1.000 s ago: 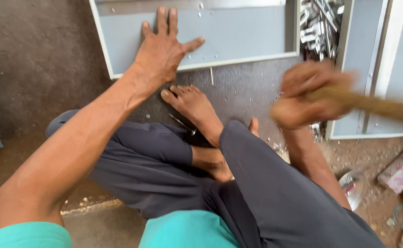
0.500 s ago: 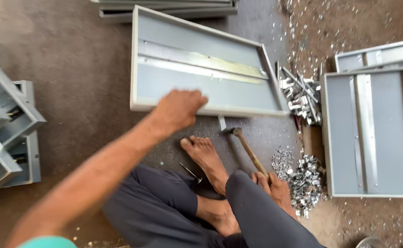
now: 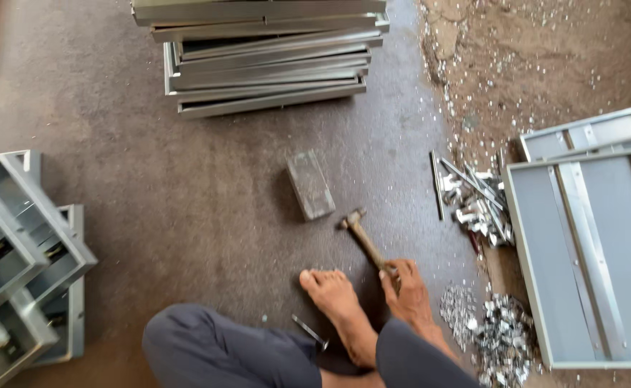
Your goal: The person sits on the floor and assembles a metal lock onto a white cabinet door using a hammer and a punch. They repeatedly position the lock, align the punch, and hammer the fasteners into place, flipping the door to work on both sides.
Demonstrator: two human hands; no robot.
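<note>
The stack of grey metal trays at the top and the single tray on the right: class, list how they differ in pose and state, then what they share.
The stack of trays is piled several high; the single tray lies alone, flat on the floor.
The stack shows mostly its edges; the single tray faces open side up, showing a lengthwise metal strip inside.
The stack sits far from the right hand holding the hammer; the single tray lies nearer, to its right.
Both are grey sheet metal, shallow and rectangular.

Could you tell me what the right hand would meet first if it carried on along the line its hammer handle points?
Probably the small grey rectangular metal block on the floor. The right hand holds the wooden-handled hammer, pointing up-left; its head lies just short of that block, though the line may pass slightly beside it.
</note>
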